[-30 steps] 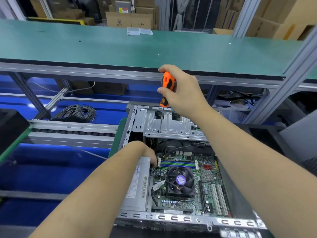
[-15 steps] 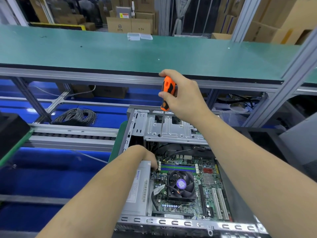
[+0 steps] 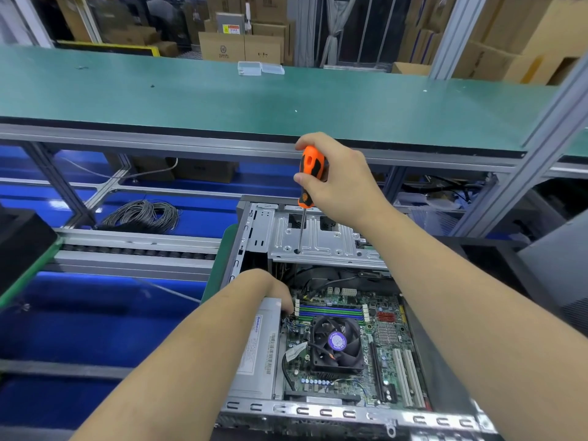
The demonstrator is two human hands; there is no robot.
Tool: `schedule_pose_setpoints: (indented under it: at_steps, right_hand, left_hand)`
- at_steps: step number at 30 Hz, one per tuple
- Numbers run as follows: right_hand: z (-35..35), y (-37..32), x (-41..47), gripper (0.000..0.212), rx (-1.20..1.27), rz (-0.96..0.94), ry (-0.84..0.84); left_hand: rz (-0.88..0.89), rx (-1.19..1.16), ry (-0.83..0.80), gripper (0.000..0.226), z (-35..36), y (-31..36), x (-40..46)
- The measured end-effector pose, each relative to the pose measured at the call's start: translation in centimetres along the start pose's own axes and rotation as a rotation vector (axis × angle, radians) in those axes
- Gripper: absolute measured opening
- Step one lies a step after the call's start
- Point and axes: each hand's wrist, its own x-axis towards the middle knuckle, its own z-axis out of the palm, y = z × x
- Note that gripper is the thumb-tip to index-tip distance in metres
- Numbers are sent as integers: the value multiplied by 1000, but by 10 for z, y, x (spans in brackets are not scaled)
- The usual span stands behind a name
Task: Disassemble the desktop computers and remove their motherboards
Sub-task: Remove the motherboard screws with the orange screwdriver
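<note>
while gripping the orange-and-black screwdriver (image 3: 310, 173) by its handle, fingers and thumb curled fully round it, right hand (image 3: 342, 179) held above the far end of the open computer case (image 3: 318, 412). shaft nearly upright, tip down on a screw hole in the silver drive cage (image 3: 321, 240) at the case's far end. left hand (image 3: 264, 289) reaching down inside the case at the far corner of the grey power supply (image 3: 259, 351), fingers bent downward and mostly hidden behind the wrist; cannot tell whether holding anything. motherboard (image 3: 381, 342) lying flat in the case floor, just right of the power supply and nearer than the drive cage, with a black cpu fan (image 3: 336, 342) on it, green and blue memory slots (image 3: 331, 311) beyond the fan, white expansion slots (image 3: 407, 374) to the right. green workbench (image 3: 222, 100) running across the scene beyond the case, small clear plastic box (image 3: 259, 68) on its far edge. coil of grey cable (image 3: 143, 216) on the blue lower shelf to the left. cardboard boxes (image 3: 240, 46) stacked behind the bench.
</note>
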Motion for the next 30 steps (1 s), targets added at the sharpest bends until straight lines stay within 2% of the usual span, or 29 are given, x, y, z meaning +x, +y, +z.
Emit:
schedule_pose_setpoints:
  at_steps: [2, 5, 10, 14, 17, 19, 20, 23, 25, 26, 28, 30]
  right_hand:
    - [-1, 1, -1, 35, 13, 3, 14]
    - [-1, 4, -1, 35, 9, 4, 21]
    - [-1, 6, 1, 37, 10, -2, 37]
    - [0, 4, 1, 39, 15, -1, 30]
    - [-1, 3, 3, 40, 20, 3, 32]
    - [-1, 2, 2, 39, 18, 7, 27]
    - [-1, 1, 2, 40, 13, 6, 19]
    - [1, -2, 1, 39, 5, 4, -1]
    - [-1, -3, 2, 36, -1, 7, -11]
    - [-2, -4, 3, 33, -29, 3, -12]
    - [-5, -8, 6, 28, -169, -2, 3]
    - [-8, -11, 12, 39, -353, 19, 18]
  left_hand:
    - [-4, -4, -8, 28, 0, 0, -1]
    - [-13, 7, -18, 21, 0, 1, -1]
    - [-16, -16, -6, 27, 0, 1, 0]
    - [-1, -19, 8, 44, 1, 2, -1]
    - [-10, 0, -6, 28, 1, 2, -2]
    - [-18, 0, -7, 25, 0, 2, -4]
    - [-19, -4, -4, 27, 0, 3, -3]
    - [-14, 5, 17, 49, 0, 3, -4]
    - [-4, 18, 11, 33, 0, 4, -4]
    - [-4, 22, 9, 25, 0, 3, -3]
    - [-9, 37, 15, 23, 0, 2, -1]
    - [-17, 33, 19, 24, 0, 2, -2]
